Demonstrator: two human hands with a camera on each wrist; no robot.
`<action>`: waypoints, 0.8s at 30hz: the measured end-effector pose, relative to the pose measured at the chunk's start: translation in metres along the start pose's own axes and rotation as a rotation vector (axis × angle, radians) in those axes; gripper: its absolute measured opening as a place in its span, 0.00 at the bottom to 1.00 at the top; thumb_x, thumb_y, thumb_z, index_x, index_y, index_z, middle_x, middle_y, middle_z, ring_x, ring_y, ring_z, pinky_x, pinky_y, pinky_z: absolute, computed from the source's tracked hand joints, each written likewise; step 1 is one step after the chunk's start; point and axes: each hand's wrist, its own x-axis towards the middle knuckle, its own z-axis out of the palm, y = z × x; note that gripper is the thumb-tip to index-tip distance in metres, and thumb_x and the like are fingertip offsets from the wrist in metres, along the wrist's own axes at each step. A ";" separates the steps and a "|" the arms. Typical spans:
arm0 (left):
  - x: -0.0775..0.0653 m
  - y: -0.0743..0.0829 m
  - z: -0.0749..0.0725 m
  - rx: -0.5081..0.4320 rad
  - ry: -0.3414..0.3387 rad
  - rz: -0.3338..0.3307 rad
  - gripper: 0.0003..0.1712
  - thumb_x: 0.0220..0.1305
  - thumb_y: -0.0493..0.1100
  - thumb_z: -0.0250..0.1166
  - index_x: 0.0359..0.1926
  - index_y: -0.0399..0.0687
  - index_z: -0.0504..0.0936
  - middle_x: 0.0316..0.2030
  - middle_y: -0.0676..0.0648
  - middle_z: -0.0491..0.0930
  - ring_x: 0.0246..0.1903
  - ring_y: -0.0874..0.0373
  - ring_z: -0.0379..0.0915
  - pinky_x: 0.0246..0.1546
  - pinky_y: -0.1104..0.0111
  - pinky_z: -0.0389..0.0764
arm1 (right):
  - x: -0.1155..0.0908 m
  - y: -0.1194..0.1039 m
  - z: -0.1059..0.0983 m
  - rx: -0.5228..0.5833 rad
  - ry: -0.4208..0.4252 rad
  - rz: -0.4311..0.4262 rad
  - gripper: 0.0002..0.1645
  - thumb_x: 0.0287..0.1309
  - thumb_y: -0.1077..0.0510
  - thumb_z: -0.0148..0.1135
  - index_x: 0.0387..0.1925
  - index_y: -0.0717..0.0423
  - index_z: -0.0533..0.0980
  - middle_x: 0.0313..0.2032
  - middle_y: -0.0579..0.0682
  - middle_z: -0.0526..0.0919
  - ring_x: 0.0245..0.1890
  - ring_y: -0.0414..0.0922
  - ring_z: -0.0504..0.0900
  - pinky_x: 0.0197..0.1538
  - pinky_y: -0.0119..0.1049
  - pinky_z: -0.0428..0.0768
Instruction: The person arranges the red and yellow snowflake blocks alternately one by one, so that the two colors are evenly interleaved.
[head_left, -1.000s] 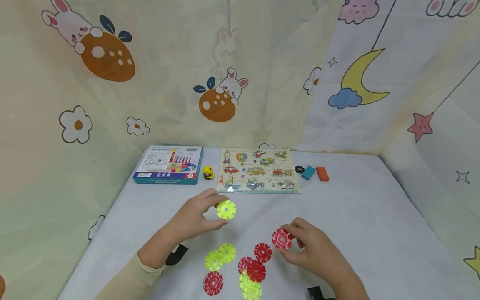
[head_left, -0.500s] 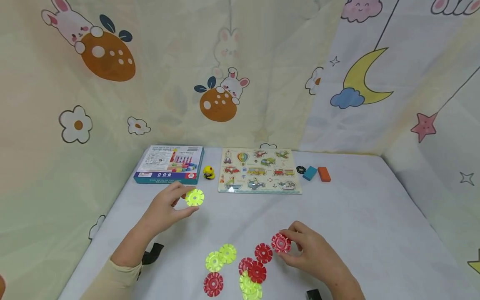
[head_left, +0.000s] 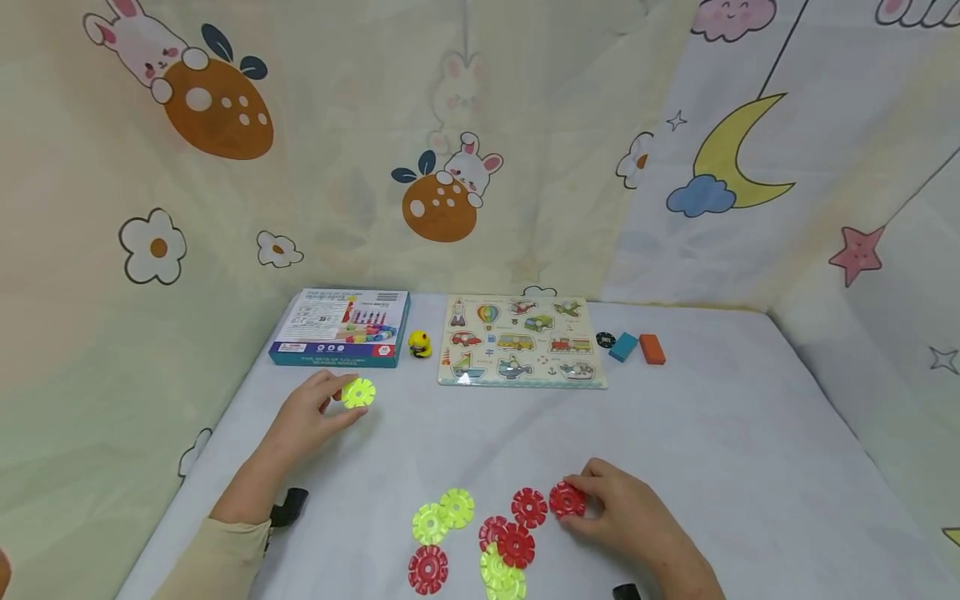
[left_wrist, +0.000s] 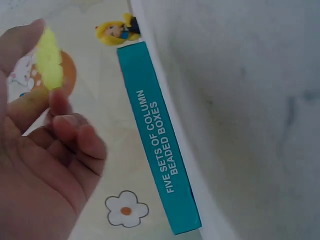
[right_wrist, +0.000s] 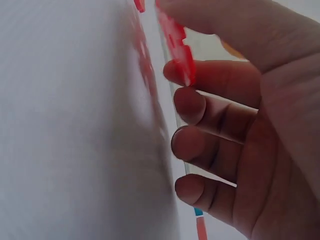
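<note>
White tabletop (head_left: 750, 450), narrow grips (head_left: 303, 421) (head_left: 626, 510) on two discs (head_left: 359, 393) (head_left: 566, 500)

White table (head_left: 712, 433) took up the lower half of frame. Cream fabric wall (head_left: 337, 167) stood behind: bunny print (head_left: 153, 54) upper left, yellow moon (head_left: 716, 150) upper right, pink star (head_left: 857, 254) far right.

Left hand (head_left: 302, 421) carried its yellow disc (head_left: 360, 393) leftward, right hand (head_left: 624, 510) lowered its red disc (head_left: 566, 500).

Notched yellow-green disc (head_left: 359, 393), pinched, raised; notched red disc (head_left: 566, 500), also pinched, well apart, to right.
</note>
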 end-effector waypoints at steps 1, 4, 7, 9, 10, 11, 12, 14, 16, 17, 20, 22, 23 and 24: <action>0.001 -0.002 0.001 0.005 -0.005 -0.011 0.35 0.53 0.55 0.71 0.61 0.49 0.74 0.36 0.47 0.69 0.36 0.52 0.64 0.25 0.68 0.68 | 0.000 0.001 0.001 0.004 -0.009 0.004 0.31 0.34 0.35 0.74 0.44 0.42 0.83 0.26 0.34 0.67 0.27 0.34 0.68 0.26 0.26 0.70; 0.001 -0.006 0.001 0.016 -0.022 -0.044 0.35 0.53 0.55 0.70 0.61 0.48 0.74 0.36 0.48 0.69 0.37 0.52 0.63 0.25 0.67 0.67 | 0.000 0.004 0.002 0.012 -0.024 0.003 0.32 0.34 0.34 0.75 0.44 0.42 0.83 0.27 0.35 0.68 0.28 0.34 0.67 0.26 0.26 0.70; 0.002 -0.010 0.001 0.016 -0.046 -0.074 0.35 0.54 0.55 0.70 0.61 0.46 0.74 0.37 0.47 0.69 0.37 0.52 0.64 0.27 0.66 0.68 | 0.000 0.006 0.003 0.009 -0.032 -0.006 0.33 0.34 0.35 0.75 0.45 0.42 0.83 0.27 0.34 0.68 0.28 0.34 0.67 0.27 0.26 0.70; 0.003 -0.013 0.001 0.014 -0.064 -0.098 0.36 0.54 0.56 0.69 0.61 0.45 0.74 0.36 0.47 0.69 0.37 0.52 0.64 0.28 0.66 0.69 | 0.000 0.006 0.003 -0.001 -0.030 -0.013 0.33 0.34 0.35 0.75 0.46 0.42 0.83 0.28 0.34 0.68 0.29 0.34 0.67 0.27 0.26 0.70; 0.003 -0.015 0.001 0.010 -0.074 -0.113 0.36 0.54 0.56 0.69 0.61 0.44 0.73 0.36 0.47 0.69 0.37 0.52 0.64 0.28 0.66 0.69 | 0.001 0.006 0.003 -0.006 -0.029 -0.017 0.33 0.34 0.35 0.75 0.46 0.41 0.83 0.28 0.34 0.68 0.29 0.34 0.67 0.27 0.26 0.70; 0.004 -0.016 0.001 0.008 -0.083 -0.129 0.37 0.55 0.56 0.69 0.61 0.43 0.73 0.35 0.47 0.69 0.37 0.52 0.64 0.28 0.65 0.69 | 0.001 0.007 0.003 -0.013 -0.028 -0.021 0.33 0.34 0.35 0.74 0.46 0.41 0.83 0.28 0.34 0.68 0.29 0.34 0.67 0.28 0.27 0.70; 0.004 -0.018 0.002 0.007 -0.094 -0.147 0.37 0.55 0.57 0.69 0.61 0.42 0.73 0.35 0.47 0.69 0.37 0.52 0.64 0.28 0.65 0.69 | 0.001 0.006 0.003 -0.018 -0.027 -0.024 0.34 0.34 0.34 0.74 0.47 0.41 0.83 0.28 0.34 0.68 0.29 0.34 0.67 0.28 0.27 0.70; 0.004 -0.023 0.004 0.008 -0.117 -0.181 0.38 0.55 0.58 0.68 0.62 0.42 0.72 0.33 0.47 0.69 0.36 0.53 0.65 0.28 0.65 0.68 | 0.001 0.006 0.004 -0.023 -0.031 -0.031 0.34 0.35 0.34 0.74 0.47 0.41 0.83 0.28 0.34 0.68 0.28 0.34 0.66 0.28 0.27 0.69; 0.004 -0.026 0.005 0.016 -0.143 -0.204 0.39 0.54 0.58 0.68 0.62 0.41 0.72 0.32 0.46 0.69 0.35 0.52 0.64 0.28 0.64 0.67 | 0.001 0.007 0.005 -0.017 -0.036 -0.031 0.34 0.35 0.34 0.74 0.48 0.42 0.82 0.28 0.34 0.68 0.28 0.34 0.66 0.28 0.27 0.70; 0.004 -0.027 0.006 0.024 -0.154 -0.212 0.39 0.54 0.58 0.68 0.62 0.41 0.72 0.32 0.46 0.69 0.35 0.52 0.64 0.28 0.64 0.67 | 0.001 0.007 0.005 -0.013 -0.038 -0.030 0.34 0.35 0.35 0.74 0.48 0.42 0.82 0.29 0.34 0.68 0.28 0.34 0.67 0.28 0.26 0.70; 0.003 -0.027 0.008 0.046 -0.178 -0.231 0.39 0.53 0.58 0.69 0.62 0.42 0.73 0.31 0.46 0.69 0.35 0.52 0.64 0.29 0.63 0.65 | 0.002 0.008 0.006 -0.004 -0.041 -0.031 0.34 0.34 0.37 0.76 0.47 0.43 0.82 0.31 0.35 0.69 0.29 0.34 0.67 0.29 0.25 0.72; 0.004 -0.026 0.009 0.059 -0.187 -0.243 0.38 0.53 0.57 0.70 0.62 0.43 0.73 0.30 0.46 0.69 0.35 0.52 0.64 0.28 0.63 0.65 | 0.002 0.007 0.005 -0.008 -0.041 -0.034 0.34 0.33 0.37 0.76 0.47 0.44 0.82 0.32 0.35 0.69 0.30 0.33 0.68 0.30 0.25 0.74; 0.004 -0.025 0.009 0.061 -0.190 -0.249 0.38 0.53 0.56 0.70 0.61 0.44 0.73 0.29 0.46 0.68 0.34 0.52 0.64 0.28 0.63 0.65 | 0.002 0.007 0.005 -0.009 -0.042 -0.034 0.34 0.32 0.38 0.77 0.46 0.44 0.82 0.32 0.35 0.70 0.30 0.33 0.69 0.31 0.25 0.74; 0.004 -0.025 0.009 0.060 -0.192 -0.254 0.37 0.53 0.56 0.70 0.61 0.44 0.73 0.29 0.46 0.68 0.34 0.52 0.64 0.28 0.63 0.65 | 0.002 0.006 0.004 -0.015 -0.041 -0.035 0.35 0.32 0.38 0.77 0.46 0.44 0.82 0.33 0.34 0.70 0.31 0.33 0.69 0.31 0.25 0.74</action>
